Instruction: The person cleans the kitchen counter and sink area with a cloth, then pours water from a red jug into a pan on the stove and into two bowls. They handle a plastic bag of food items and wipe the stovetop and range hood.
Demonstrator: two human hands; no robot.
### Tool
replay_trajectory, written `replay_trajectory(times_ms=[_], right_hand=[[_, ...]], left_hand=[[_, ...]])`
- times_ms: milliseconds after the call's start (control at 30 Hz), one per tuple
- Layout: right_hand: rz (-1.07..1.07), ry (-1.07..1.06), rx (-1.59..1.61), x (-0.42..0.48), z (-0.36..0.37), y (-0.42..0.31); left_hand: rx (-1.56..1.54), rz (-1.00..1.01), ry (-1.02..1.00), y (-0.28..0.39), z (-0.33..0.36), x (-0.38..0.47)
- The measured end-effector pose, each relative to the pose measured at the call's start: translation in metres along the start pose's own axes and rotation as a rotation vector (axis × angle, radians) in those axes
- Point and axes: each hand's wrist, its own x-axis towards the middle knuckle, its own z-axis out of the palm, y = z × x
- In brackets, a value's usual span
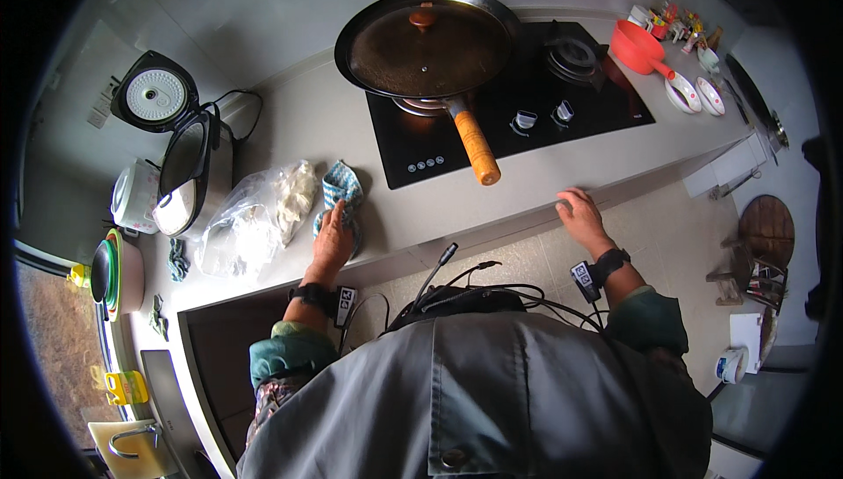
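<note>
My left hand [332, 242] rests on a blue-and-white checked cloth [342, 186] near the counter's front edge; whether its fingers grip the fabric is not clear. Left of the cloth lies a clear plastic bag [244, 229] with pale, lumpy contents. My right hand [582, 219] is at the counter's front edge, fingers apart, with nothing in it. Farther back, a wok with a wooden handle [475, 150] sits on the left burner of a black gas hob [421, 143]. A brown-looking lid with a wooden knob [422, 19] covers the wok.
An open rice cooker [197, 169] stands at the left, near nested basins [132, 275] and a sink with a faucet [135, 443]. A red ladle [635, 47], two white dishes [683, 94] and condiment containers are at the back right. The wok handle juts towards the front edge.
</note>
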Motion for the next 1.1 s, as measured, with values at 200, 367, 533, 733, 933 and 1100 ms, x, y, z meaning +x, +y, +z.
replay_trajectory(times_ms=[200,367,533,733,933,1100], right_hand=[[0.031,-0.055,-0.086,0.014,0.016,-0.010],[0.054,-0.065,-0.092,0.012,0.016,-0.006],[0.066,-0.125,-0.073,0.013,0.009,-0.006],[0.108,-0.150,-0.092,0.015,0.002,-0.014],[0.146,-0.186,-0.086,0.016,-0.001,-0.018],[0.160,-0.202,-0.105,0.015,-0.002,-0.019]], left_hand=[[0.063,-0.044,-0.055,-0.005,0.000,-0.006],[0.109,-0.091,-0.110,-0.009,-0.001,0.010],[0.110,-0.087,-0.185,-0.010,-0.007,0.030],[0.049,0.011,-0.104,-0.013,-0.011,0.043],[-0.025,-0.160,-0.121,-0.011,-0.014,0.051],[0.034,0.059,-0.247,-0.006,-0.019,0.045]])
